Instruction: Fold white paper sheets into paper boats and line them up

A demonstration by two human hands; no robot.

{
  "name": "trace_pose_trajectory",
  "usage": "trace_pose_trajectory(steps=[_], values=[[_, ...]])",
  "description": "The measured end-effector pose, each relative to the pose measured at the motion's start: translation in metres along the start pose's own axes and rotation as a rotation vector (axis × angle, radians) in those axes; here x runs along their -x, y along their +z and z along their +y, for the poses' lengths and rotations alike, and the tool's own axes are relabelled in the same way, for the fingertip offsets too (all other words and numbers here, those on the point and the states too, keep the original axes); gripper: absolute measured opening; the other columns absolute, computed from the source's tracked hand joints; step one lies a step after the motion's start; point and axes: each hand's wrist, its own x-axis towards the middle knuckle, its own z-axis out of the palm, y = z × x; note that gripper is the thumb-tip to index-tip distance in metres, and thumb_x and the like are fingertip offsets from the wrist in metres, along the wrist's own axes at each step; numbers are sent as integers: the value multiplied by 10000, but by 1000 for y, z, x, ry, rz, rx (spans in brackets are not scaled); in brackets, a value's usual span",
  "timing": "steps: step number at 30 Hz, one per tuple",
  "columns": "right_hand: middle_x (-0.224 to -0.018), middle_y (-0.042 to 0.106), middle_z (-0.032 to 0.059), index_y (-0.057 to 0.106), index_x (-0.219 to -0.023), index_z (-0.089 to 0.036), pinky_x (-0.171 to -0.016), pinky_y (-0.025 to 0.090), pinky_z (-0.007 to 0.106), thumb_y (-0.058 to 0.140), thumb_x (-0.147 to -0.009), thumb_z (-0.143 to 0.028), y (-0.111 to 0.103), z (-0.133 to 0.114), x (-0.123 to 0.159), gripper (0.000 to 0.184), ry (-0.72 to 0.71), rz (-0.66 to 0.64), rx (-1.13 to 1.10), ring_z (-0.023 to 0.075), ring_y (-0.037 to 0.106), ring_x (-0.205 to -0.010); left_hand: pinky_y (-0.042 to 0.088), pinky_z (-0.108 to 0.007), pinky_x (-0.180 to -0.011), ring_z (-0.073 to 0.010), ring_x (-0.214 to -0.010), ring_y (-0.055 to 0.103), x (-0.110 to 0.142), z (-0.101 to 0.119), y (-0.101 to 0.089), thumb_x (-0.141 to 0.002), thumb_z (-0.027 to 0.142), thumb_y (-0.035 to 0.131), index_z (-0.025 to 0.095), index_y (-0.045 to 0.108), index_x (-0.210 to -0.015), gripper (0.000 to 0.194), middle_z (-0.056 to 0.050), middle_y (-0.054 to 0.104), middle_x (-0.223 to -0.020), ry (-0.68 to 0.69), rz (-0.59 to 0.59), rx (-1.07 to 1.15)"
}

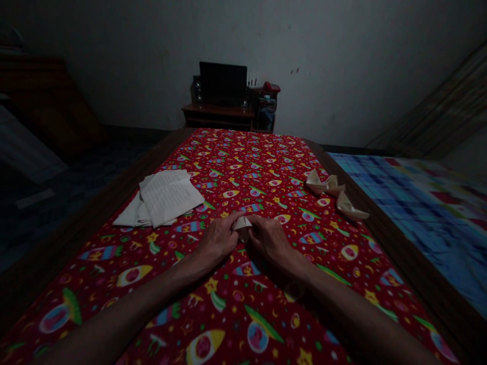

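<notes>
Two pinching grips hold a small folded paper (pixel 242 223) over the red cloth (pixel 272 286): your left hand (pixel 218 237) has one side, your right hand (pixel 271 238) the other. A pile of sheets (pixel 170 196) lies to the left, three folded shapes (pixel 335 186) to the right. Uneven pulling between your hands could tear the paper; unequal pressure could leave its creases crooked.

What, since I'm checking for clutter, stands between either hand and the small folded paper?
Nothing visible: the left hand and right hand both grip the small folded paper directly. The paper stack lies away to the left, and the folded paper shapes lie away to the right.
</notes>
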Motion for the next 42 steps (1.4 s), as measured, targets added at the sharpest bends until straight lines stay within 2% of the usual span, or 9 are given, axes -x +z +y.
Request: trace_pose_trajectory(steps=[4,9,12,19,23,27,31,35,42], values=[[-766,690,55,640,-899,-159,-568,351,222,480,-787,-138,0,1,0,197,56,-44,76,154,602,-625,489,-307,-749,-219,-859,659,2,-5,0,-753,112,467,202,549,-1239,502,-65,707,-990,26,26,-146],[-836,668,69,624,-997,-167,-555,315,243,497,-814,-184,-4,1,3,223,8,-33,275,177,587,-690,481,-289,-755,-192,-842,643,6,-7,-4,-816,145,476,201,638,-1031,275,-43,695,-943,97,4,-193],[-895,647,78,612,-1041,-184,-551,316,246,512,-812,-176,0,5,4,250,-33,20,344,182,573,-727,479,-288,-790,-183,-895,622,6,-6,-4,-833,143,481,202,589,-1128,320,-48,663,-1011,160,9,-187],[-854,626,59,598,-996,-175,-618,400,242,509,-817,-121,16,17,-2,207,-124,118,151,163,564,-732,482,-275,-734,-175,-843,600,-4,-7,0,-846,158,504,199,596,-1102,275,-37,606,-924,159,-23,-266],[-801,605,59,610,-888,-163,-591,412,251,511,-820,-112,16,19,0,131,-162,104,220,160,543,-694,475,-271,-681,-178,-811,590,-5,-1,-3,-868,123,465,196,604,-1034,228,-36,594,-903,231,-68,-400],[-955,611,105,547,-1131,-138,-696,472,314,505,-850,-130,9,21,8,285,-354,37,324,209,534,-861,475,-292,-735,-194,-859,564,0,2,-8,-902,143,441,149,576,-1051,201,-57,589,-908,372,-96,-500],[-1080,574,151,445,-1266,-79,-790,485,373,456,-879,-120,1,22,15,389,-456,-37,407,249,484,-997,477,-323,-778,-210,-903,539,6,-2,-11,-906,136,433,123,493,-1202,302,-78,587,-985,441,-147,-559],[-1111,556,165,444,-1271,-87,-778,479,393,410,-908,-130,-4,21,19,367,-440,-69,469,256,472,-994,471,-352,-822,-226,-978,510,11,-8,-11,-891,118,444,124,387,-1310,423,-95,556,-1107,458,-165,-560],[-968,601,98,538,-1159,-124,-639,433,305,492,-887,-171,-3,18,15,280,-268,-40,502,207,491,-827,475,-363,-827,-222,-968,500,13,-7,-9,-907,129,409,130,433,-1265,359,-98,559,-1080,439,-145,-488]])
